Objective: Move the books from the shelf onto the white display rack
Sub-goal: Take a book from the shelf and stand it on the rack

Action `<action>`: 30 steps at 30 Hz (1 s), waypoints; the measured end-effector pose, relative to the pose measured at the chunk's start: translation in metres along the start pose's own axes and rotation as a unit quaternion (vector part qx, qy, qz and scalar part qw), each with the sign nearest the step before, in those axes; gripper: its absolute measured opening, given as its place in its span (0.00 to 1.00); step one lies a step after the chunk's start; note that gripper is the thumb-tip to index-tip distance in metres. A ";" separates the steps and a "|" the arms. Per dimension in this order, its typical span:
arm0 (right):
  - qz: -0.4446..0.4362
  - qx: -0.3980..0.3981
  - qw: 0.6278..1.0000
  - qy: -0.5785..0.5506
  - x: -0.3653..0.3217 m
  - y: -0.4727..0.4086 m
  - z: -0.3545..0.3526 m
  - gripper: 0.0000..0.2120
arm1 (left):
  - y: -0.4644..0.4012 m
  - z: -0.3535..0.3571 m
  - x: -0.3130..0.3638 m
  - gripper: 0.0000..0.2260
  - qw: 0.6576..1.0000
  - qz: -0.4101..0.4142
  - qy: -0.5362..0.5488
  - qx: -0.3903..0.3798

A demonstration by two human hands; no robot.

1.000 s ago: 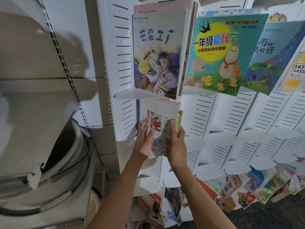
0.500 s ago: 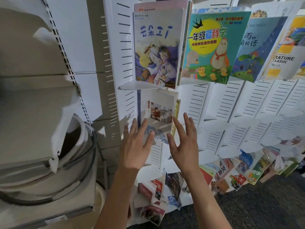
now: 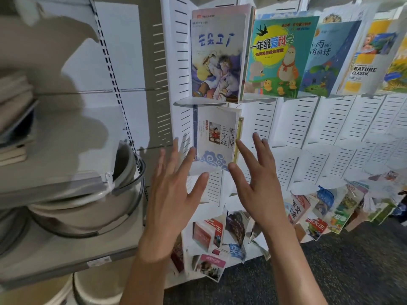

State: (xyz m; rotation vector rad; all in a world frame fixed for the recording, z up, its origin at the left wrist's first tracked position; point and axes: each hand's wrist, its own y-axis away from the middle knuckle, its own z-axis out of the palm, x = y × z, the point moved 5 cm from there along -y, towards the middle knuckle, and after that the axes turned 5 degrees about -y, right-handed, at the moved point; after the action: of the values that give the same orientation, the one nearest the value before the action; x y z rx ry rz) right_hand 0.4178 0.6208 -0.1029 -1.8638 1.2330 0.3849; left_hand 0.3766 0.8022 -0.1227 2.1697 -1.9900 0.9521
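Note:
A white book with blue cloud pattern (image 3: pixel 217 137) stands upright on a small ledge of the white display rack (image 3: pixel 293 122), second row, leftmost slot. My left hand (image 3: pixel 174 190) hovers just below and left of it, fingers spread and straight, holding nothing. My right hand (image 3: pixel 257 175) is below and right of the book, fingers also spread, apart from the cover. Above it a book with a painted child (image 3: pixel 217 60) and a green chick book (image 3: pixel 279 58) fill the top row.
A grey shelf (image 3: pixel 66 188) on the left carries stacked metal basins (image 3: pixel 92 208) and a few books (image 3: pixel 15 119) at the far left edge. Several books stand in the rack's bottom row (image 3: pixel 308 214). Dark carpet (image 3: pixel 352 271) lies below.
Both hands have let go of the white cloud book and drawn back from it with fingers spread. The book stays on its ledge.

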 end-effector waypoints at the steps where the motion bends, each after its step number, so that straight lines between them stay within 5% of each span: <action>1: 0.002 -0.018 1.000 0.005 -0.004 0.005 -0.001 0.24 | 0.007 -0.003 0.001 0.34 1.000 -0.005 0.001 -0.001; 16: 0.035 -0.121 0.986 -0.107 -0.094 0.180 -0.011 0.28 | 0.209 -0.096 -0.012 0.32 0.997 -0.079 -0.011 -0.006; 30: -0.101 -0.198 0.962 -0.159 -0.295 0.250 0.105 0.32 | 0.343 -0.263 -0.156 0.40 0.974 -0.187 -0.070 0.107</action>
State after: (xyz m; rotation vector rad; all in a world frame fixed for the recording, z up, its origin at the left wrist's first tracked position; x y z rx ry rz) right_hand 0.0834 0.8418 -0.0946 -2.1344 0.7776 0.8313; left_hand -0.0404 0.9945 -0.1059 2.6657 -1.4939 1.0163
